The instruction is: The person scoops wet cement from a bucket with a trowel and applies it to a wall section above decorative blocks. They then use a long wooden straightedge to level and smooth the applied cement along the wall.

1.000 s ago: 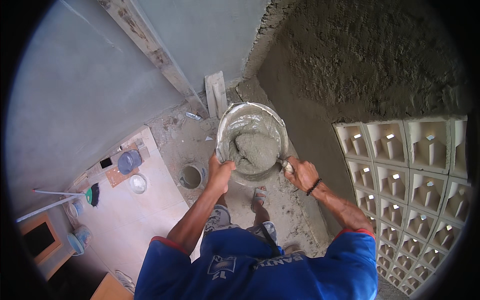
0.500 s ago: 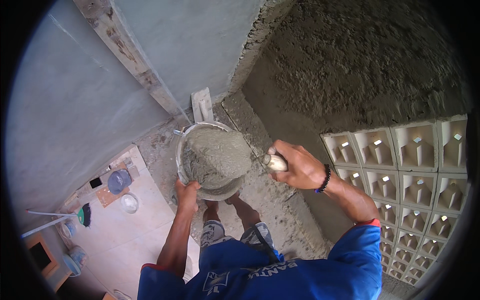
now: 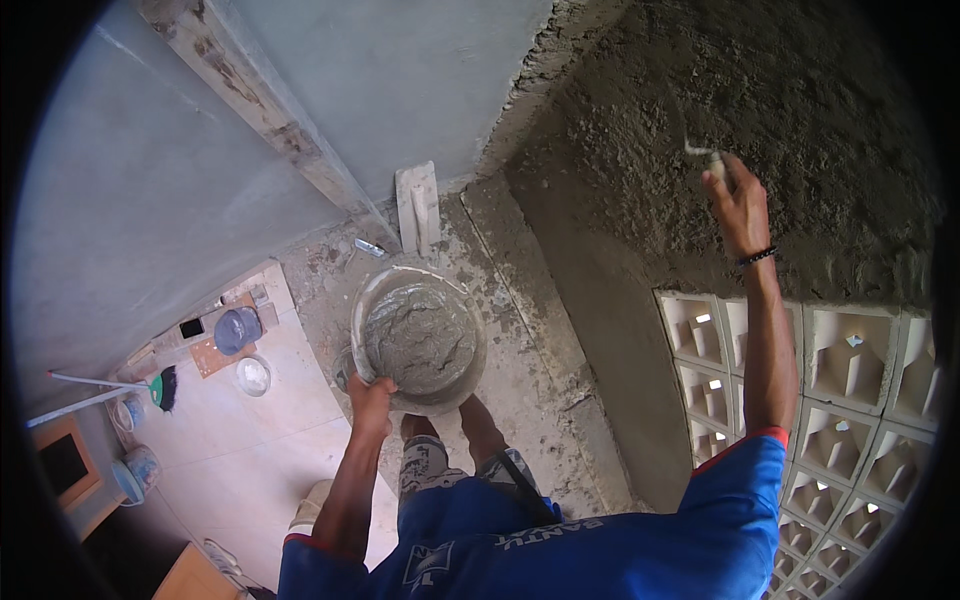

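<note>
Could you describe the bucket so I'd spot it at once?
Find the blue shirt at the bottom edge. Above it, the left hand grips a round bucket by its rim. Unlike the smaller bowl on the tiles, this bucket holds grey mortar.

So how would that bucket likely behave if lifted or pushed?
Probably heavy: the bucket holds a lot of thick grey mortar. It may tip, since the left hand grips only one side. The mortar would likely slump rather than splash, as its surface is lumpy.

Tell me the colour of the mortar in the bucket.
The mortar is grey; it shows best in the head view.
</note>
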The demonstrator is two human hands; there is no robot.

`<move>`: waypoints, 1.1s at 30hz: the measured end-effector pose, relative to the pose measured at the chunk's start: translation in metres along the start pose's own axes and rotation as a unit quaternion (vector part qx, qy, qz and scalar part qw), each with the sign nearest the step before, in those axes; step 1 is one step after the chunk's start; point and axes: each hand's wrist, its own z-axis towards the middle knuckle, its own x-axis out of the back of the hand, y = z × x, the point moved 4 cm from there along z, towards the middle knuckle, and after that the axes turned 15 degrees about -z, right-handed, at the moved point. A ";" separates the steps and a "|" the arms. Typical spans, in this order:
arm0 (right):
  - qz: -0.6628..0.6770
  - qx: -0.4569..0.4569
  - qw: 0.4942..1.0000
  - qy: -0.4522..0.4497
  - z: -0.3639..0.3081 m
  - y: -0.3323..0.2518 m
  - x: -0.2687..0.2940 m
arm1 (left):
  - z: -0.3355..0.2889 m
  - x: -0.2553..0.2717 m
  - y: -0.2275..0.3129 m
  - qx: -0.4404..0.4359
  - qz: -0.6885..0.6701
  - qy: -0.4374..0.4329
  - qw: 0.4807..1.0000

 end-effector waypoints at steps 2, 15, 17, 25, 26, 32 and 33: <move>0.020 0.034 0.995 -0.093 -0.038 -0.016 -0.018 | -0.004 -0.025 0.010 0.017 0.029 0.007 0.999; -0.112 0.292 0.906 -0.286 -0.180 -0.093 -0.138 | -0.021 -0.130 0.043 0.028 0.002 -0.083 0.996; -0.058 0.283 0.887 -0.360 -0.187 -0.099 -0.137 | -0.021 -0.136 0.047 0.027 0.000 -0.085 0.996; 0.045 0.235 0.939 -0.245 -0.200 -0.083 -0.127 | -0.026 -0.135 0.073 0.004 0.010 -0.092 0.996; 0.032 0.230 0.938 -0.258 -0.196 -0.086 -0.131 | -0.026 -0.132 0.074 -0.002 0.009 -0.087 0.996; 0.008 0.233 0.929 -0.288 -0.163 -0.106 -0.096 | -0.018 -0.105 0.070 0.020 -0.015 -0.044 0.999; 0.012 0.232 0.931 -0.283 -0.155 -0.113 -0.087 | -0.016 -0.099 0.067 0.020 -0.010 -0.047 0.999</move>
